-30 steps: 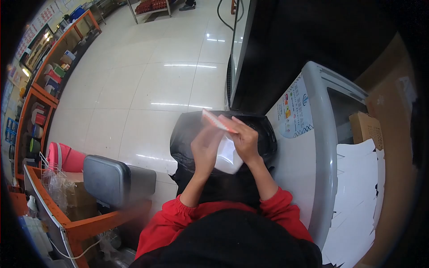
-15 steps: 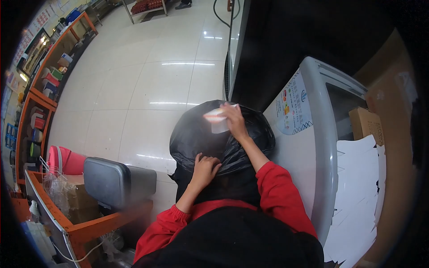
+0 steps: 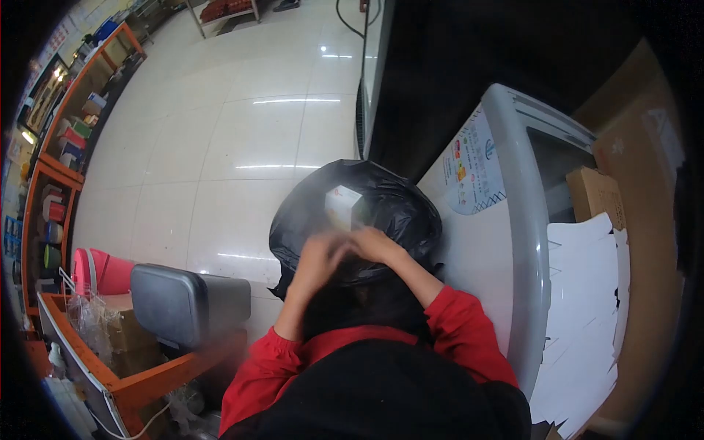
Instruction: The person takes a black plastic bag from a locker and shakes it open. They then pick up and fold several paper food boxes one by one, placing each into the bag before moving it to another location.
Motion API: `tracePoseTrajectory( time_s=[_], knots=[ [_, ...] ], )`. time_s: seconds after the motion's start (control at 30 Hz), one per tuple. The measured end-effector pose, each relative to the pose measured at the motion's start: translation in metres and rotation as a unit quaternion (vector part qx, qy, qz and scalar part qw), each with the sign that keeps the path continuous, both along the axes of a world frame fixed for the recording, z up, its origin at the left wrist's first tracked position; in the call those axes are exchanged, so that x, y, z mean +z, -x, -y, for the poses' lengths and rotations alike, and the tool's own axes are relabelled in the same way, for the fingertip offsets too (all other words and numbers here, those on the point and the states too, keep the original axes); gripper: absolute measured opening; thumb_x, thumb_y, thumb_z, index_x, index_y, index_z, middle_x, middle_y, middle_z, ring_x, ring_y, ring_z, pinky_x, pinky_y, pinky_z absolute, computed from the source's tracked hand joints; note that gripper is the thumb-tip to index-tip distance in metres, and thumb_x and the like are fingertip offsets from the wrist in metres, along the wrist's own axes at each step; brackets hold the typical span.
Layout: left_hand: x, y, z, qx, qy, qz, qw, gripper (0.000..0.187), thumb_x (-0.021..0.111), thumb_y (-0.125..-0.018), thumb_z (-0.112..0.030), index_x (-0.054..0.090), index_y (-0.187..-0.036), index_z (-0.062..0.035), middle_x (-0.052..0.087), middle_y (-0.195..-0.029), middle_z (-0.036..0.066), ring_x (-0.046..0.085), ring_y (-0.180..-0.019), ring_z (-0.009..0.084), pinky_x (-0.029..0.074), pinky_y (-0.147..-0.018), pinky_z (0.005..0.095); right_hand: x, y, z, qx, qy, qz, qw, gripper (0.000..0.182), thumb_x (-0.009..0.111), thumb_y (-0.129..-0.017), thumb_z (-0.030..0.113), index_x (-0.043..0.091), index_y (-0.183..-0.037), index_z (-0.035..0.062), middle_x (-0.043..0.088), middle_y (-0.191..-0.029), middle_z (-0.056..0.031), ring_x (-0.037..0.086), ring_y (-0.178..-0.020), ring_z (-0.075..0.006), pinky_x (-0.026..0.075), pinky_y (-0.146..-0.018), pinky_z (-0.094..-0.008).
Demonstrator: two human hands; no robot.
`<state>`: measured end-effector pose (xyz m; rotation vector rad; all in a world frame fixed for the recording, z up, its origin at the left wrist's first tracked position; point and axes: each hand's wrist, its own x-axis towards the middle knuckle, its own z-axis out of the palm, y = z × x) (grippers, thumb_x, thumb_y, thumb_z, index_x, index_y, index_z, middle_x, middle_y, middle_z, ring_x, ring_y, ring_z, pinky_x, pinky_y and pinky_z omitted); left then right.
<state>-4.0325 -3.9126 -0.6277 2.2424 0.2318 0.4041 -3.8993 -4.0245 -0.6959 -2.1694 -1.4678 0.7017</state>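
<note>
A round bin lined with a black plastic bag (image 3: 400, 198) stands in front of me, the bag's edge folded over the rim. Over its opening is a white paper container (image 3: 342, 205) with faint orange print, its lower part blurred. My left hand (image 3: 323, 253) is just below the container, its fingers smeared by motion. Close against it, my right hand (image 3: 374, 246) has its fingers bent together. The fingertips of both hands meet near the container's lower end. Whether they grip it cannot be made out.
A grey chest freezer (image 3: 484, 257) is close on my right, with a cardboard box (image 3: 595, 198) and white sheets (image 3: 583, 315) on it. At left are a grey lidded bin (image 3: 172, 304), a pink bucket (image 3: 106, 273) and an orange-framed shelf (image 3: 165, 374).
My right hand has drawn back toward me beside the left. The white container, held up in the right hand before, now appears lower and turned. My left hand has moved slightly forward.
</note>
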Motion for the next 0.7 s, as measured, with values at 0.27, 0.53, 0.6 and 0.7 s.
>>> tracePoseTrajectory(
  time_s=[0.27,0.53,0.6,0.7],
  knots=[
    [0.04,-0.05,-0.01,0.029,-0.019,0.064,0.997,0.013,0.06,-0.079,-0.008,0.061,-0.092,-0.004,0.062,-0.087,0.01,0.056,-0.084,0.0282,0.041,-0.078,0.0357,0.22,-0.001,0.134,-0.407,-0.29,0.346,0.794,0.017,0.062,-0.073,0.004,0.063,-0.089,0.0069,0.061,-0.095,-0.009,0.055,-0.095,-0.0277,0.039,-0.087,-0.038],
    [0.03,-0.062,0.028,-0.069,0.067,0.072,0.993,0.013,0.06,-0.08,-0.008,0.062,-0.091,-0.003,0.063,-0.09,0.012,0.057,-0.086,0.0303,0.041,-0.08,0.0366,0.252,0.054,0.218,-0.585,0.081,0.447,0.672,0.035,0.06,-0.083,0.028,0.061,-0.111,0.0091,0.052,-0.124,-0.013,0.04,-0.123,-0.0305,0.028,-0.103,-0.0415],
    [0.029,-0.061,0.03,-0.08,0.067,0.074,0.992,0.013,0.06,-0.08,-0.008,0.062,-0.091,-0.0029,0.063,-0.089,0.012,0.057,-0.086,0.0309,0.041,-0.08,0.0366,0.255,0.058,0.214,-0.598,0.069,0.401,0.69,0.039,0.06,-0.082,0.032,0.06,-0.113,0.0092,0.052,-0.124,-0.013,0.04,-0.122,-0.0305,0.028,-0.103,-0.0419],
    [0.03,-0.054,0.03,-0.085,0.065,0.078,0.991,0.013,0.059,-0.08,-0.008,0.062,-0.091,-0.0028,0.062,-0.089,0.013,0.057,-0.086,0.0314,0.041,-0.08,0.0367,0.258,0.059,0.216,-0.615,0.047,0.369,0.695,0.042,0.06,-0.081,0.034,0.058,-0.116,0.01,0.053,-0.122,-0.0127,0.042,-0.121,-0.0289,0.028,-0.103,-0.0426]
  ],
)
